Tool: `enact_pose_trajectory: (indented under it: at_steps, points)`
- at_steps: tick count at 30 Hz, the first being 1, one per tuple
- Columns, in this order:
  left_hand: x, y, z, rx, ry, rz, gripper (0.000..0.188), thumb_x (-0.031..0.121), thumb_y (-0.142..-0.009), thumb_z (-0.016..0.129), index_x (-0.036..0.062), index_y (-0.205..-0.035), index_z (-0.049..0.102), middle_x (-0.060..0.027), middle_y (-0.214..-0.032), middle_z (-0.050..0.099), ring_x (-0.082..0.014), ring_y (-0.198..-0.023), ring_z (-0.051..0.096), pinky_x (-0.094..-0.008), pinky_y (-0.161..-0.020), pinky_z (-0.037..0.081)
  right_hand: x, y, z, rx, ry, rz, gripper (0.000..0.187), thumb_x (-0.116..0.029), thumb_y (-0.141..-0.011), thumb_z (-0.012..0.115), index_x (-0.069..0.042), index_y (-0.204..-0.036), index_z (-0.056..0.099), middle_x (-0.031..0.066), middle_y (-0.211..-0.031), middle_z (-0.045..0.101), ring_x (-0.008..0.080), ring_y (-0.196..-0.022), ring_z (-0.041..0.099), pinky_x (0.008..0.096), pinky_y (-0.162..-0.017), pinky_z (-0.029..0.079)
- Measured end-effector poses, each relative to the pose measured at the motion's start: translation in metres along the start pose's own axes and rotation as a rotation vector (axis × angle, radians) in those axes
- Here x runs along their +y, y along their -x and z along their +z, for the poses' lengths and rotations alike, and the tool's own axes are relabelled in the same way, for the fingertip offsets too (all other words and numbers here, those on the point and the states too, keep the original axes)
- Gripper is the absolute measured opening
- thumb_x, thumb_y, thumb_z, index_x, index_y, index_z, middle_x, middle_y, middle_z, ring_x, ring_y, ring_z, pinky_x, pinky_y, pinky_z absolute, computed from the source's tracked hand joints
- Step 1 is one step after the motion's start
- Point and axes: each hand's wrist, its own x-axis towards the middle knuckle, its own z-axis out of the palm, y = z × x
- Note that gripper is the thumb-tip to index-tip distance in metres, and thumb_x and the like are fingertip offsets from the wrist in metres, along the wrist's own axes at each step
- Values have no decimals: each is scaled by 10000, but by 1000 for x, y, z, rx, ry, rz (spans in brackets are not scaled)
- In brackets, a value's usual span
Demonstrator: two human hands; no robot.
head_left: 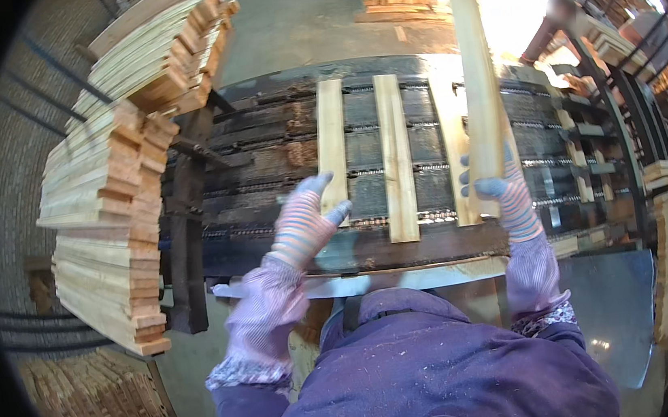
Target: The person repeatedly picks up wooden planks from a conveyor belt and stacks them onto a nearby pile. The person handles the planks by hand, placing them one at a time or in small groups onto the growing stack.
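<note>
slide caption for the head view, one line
Gloved right hand grips a board above a chain conveyor, the open left hand near another board.

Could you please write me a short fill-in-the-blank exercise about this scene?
1. The right hand grips a long board made of ____.
2. The left hand, like the right, wears a striped ____.
3. The board stack nearest the left hand stands to the ____ of the chain conveyor.
4. The person's jacket is ____ in colour.

Missing words: wood; glove; left; purple
</note>
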Motion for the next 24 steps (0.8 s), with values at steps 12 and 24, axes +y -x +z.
enact_pose_trajectory:
  at_steps: [12,24]
  points:
    - [-120,-52,119,344,43,-257,813,134,-706,880,109,-1444,541,-220,-1359,610,-365,-1271,594,-456,-1101,482,78,39,-45,278,506,156,850,-123,-958,706,-181,-1685,268,183,-1544,514,297,-1359,527,371,-1108,446]
    - [-19,-2,189,-110,-237,-289,1204,501,-690,935,270,-1658,257,-319,-1675,185,-548,-1496,297,-565,-1212,357,60,21,-47,341,1300,455,864,-269,-952,734,-460,-1651,264,281,-1484,460,448,-1336,548,514,-1121,451]
